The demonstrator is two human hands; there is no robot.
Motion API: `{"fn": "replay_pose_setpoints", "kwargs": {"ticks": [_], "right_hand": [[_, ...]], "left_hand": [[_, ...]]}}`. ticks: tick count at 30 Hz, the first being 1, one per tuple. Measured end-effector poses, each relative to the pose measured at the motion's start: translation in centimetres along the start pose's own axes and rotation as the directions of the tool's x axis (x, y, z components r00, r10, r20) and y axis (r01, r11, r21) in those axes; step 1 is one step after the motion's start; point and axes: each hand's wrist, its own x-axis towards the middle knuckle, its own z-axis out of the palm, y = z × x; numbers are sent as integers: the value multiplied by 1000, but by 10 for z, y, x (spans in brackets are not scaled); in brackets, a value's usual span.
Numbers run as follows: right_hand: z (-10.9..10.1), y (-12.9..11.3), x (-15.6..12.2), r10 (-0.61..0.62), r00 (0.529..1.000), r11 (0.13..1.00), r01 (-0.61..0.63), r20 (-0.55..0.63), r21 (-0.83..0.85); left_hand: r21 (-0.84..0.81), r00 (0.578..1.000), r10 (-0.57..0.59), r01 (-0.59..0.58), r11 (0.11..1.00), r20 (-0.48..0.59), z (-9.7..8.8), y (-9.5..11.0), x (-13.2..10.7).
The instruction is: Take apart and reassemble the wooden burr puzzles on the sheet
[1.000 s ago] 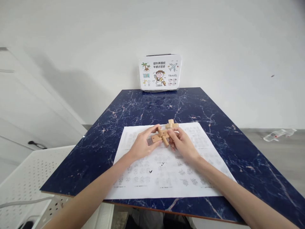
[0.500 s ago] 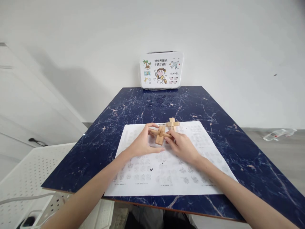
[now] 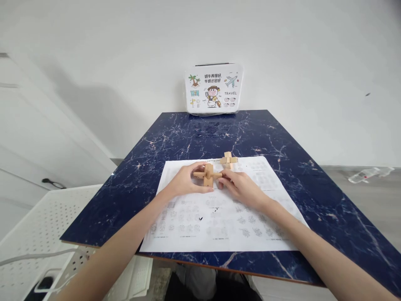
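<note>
Between my hands is a wooden interlocking puzzle (image 3: 208,175), made of crossed light-brown blocks with a bar running sideways through it. My left hand (image 3: 187,180) grips it from the left, the thumb at its lower edge and the fingers curled over the far side. My right hand (image 3: 237,184) pinches the right end of the bar with thumb and fingers. Just beyond my right hand, a second wooden cross-shaped puzzle (image 3: 229,159) stands at the far edge of a printed paper sheet (image 3: 188,244). The sheet carries rows of small diagrams and lies under both hands.
The blue marbled table (image 3: 206,138) reaches to the wall, where a white cartoon-printed case (image 3: 214,88) leans. A white perforated surface (image 3: 31,221) with a cable (image 3: 37,255) is at the left. On the floor to the right lies a clear plastic bottle (image 3: 363,175).
The held puzzle has turned so that its bar lies nearly level and its block stands more upright. My left thumb has come against the block. The view has shifted slightly.
</note>
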Motion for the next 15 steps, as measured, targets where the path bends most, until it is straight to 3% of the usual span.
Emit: {"fn": "replay_pose_setpoints", "kwargs": {"ticks": [8, 15], "right_hand": [[6, 1, -1, 6, 1000, 1000, -6, -2, 17], [6, -2, 0, 33, 999, 999, -33, -30, 4]], "left_hand": [[-28, 998, -57, 57, 998, 17, 5, 5, -3], [-107, 998, -6, 13, 994, 64, 3, 5, -2]]}}
